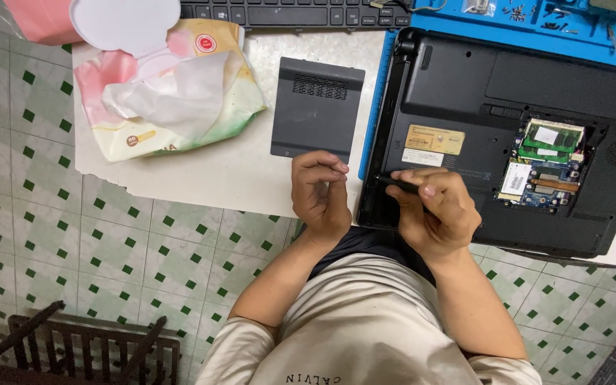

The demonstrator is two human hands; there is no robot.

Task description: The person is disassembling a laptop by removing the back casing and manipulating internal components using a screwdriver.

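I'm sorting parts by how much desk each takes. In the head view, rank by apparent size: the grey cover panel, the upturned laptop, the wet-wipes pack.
1. upturned laptop
2. wet-wipes pack
3. grey cover panel
All lie on the same desk, so nearness hardly skews this.

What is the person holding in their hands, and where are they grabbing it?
The right hand grips a thin black tool, probably a screwdriver, by its handle end. The left hand pinches its fingers together; whether something tiny is between them cannot be told.
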